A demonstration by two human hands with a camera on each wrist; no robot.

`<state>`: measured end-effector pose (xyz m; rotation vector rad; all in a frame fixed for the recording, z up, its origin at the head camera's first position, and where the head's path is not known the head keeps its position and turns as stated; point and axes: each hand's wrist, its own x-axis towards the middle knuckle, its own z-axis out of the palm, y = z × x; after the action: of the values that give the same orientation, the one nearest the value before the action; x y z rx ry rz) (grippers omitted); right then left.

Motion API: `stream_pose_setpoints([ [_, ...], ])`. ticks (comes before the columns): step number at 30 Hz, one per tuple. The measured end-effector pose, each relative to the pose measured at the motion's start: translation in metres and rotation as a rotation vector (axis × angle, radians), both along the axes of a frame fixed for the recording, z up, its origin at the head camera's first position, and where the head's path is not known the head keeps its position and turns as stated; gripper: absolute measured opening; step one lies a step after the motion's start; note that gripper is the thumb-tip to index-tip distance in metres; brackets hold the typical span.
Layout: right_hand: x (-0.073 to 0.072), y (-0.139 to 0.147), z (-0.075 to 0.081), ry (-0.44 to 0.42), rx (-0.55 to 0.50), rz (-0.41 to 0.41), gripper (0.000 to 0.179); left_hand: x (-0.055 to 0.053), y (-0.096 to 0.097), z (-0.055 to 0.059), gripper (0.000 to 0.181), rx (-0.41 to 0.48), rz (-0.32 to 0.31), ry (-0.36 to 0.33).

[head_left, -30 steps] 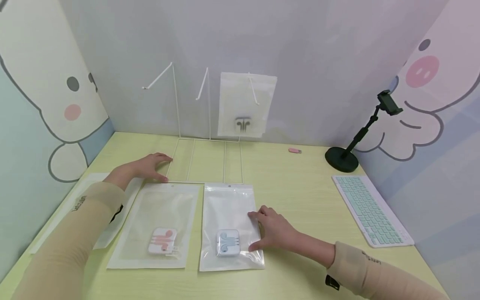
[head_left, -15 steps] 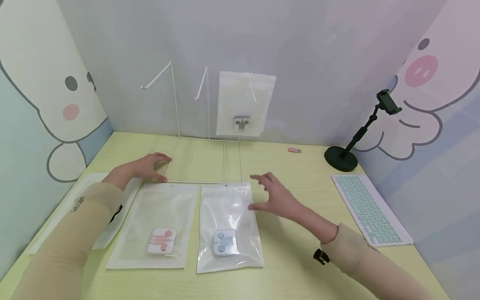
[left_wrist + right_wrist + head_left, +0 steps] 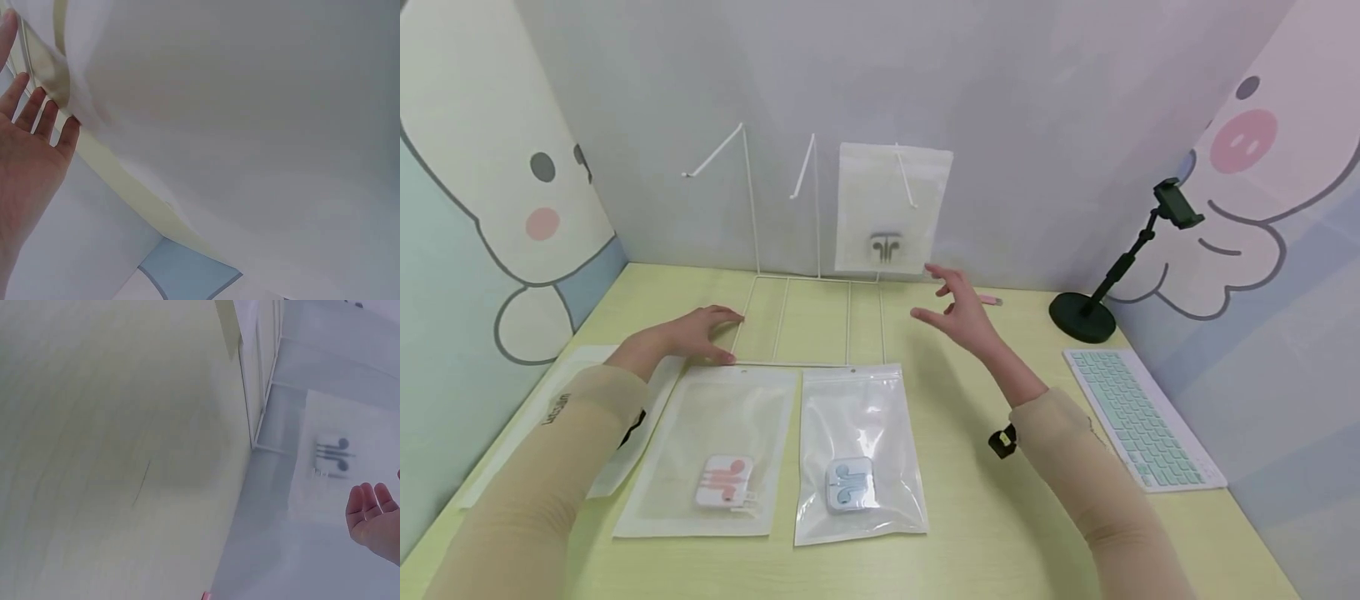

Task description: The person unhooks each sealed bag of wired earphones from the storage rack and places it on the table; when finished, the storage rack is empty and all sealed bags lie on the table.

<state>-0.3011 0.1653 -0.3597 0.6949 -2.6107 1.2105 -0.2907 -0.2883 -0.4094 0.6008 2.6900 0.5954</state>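
My left hand point(image 3: 700, 333) rests at the left side of the white wire rack point(image 3: 782, 363), fingers spread and thumb at the front corner. In the left wrist view its fingers look extended, beside a pale bag. My right hand point(image 3: 966, 317) is raised in the air with fingers apart, holding nothing, near the lower right corner of a white bag point(image 3: 872, 187) with dark earphones that hangs on the rack's right hook. In front of the rack lie a bag with a pink earphone case point(image 3: 725, 481) and a clear zip bag point(image 3: 853, 408) with a blue earphone case point(image 3: 850, 484).
More pale bags point(image 3: 636, 442) lie under the left forearm. Two other rack hooks point(image 3: 715, 150) stick out at the left and middle. To the right stand a black phone stand point(image 3: 1082, 318) and a mint keyboard point(image 3: 1142, 421). A small pink stick point(image 3: 991, 300) lies at the back.
My right hand has left the clear zip bag's right edge and moved up and back towards the hanging bag. The zip bag shifted slightly. My left hand has stayed in place.
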Motion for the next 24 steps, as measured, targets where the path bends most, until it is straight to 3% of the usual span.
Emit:
stream_pose_setpoints([
  [7,-0.037,0.001,0.005,-0.041,-0.231,0.007,0.079,0.0,-0.001,-0.001,0.082,0.005,-0.005,0.011],
  [12,-0.052,-0.001,0.02,-0.1,-0.376,0.03,0.085,-0.001,-0.001,-0.003,0.082,0.004,-0.004,0.007],
  [16,-0.058,-0.003,0.033,-0.121,-0.425,0.026,0.085,-0.001,-0.001,-0.002,0.082,0.004,0.0,0.007],
  [24,-0.075,-0.009,0.037,-0.189,-0.471,0.011,0.085,-0.001,-0.001,-0.002,0.082,-0.002,0.014,-0.002],
])
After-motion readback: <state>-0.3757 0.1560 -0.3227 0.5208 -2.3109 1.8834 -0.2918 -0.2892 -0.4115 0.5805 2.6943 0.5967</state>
